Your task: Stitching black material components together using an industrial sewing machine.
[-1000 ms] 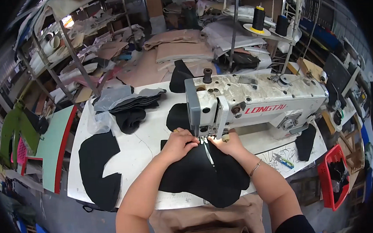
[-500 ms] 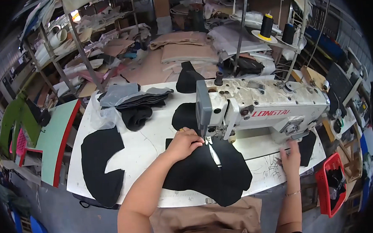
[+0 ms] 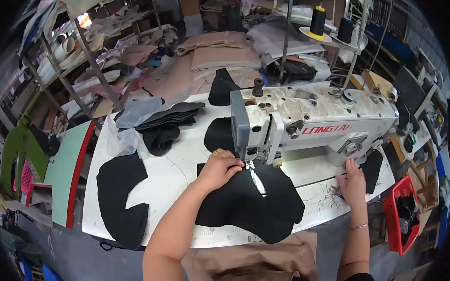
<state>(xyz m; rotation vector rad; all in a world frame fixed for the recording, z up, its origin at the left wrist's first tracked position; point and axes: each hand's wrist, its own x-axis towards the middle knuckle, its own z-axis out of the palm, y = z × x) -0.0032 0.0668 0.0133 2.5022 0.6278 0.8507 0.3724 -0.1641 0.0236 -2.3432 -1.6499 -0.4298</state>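
Observation:
A large black fabric piece lies under the needle of a white sewing machine, with a narrow pale slit running toward me from the presser foot. My left hand rests on the fabric's far left part, thumb and fingertips pressed together on it right beside the foot. At the right, my right hand holds nothing; its fingers stretch toward the base of the machine's pillar. A dark fabric piece sits just right of that hand.
Another black cut piece lies on the white table's left side. Behind it are stacked dark pieces and clear plastic. A red basket stands at the right. Thread spools stand above; loose thread ends litter the tabletop near my right hand.
My right hand has reached slightly forward, its fingers straighter and closer to the machine's base. The left hand stays by the presser foot. The whole view has shifted a little.

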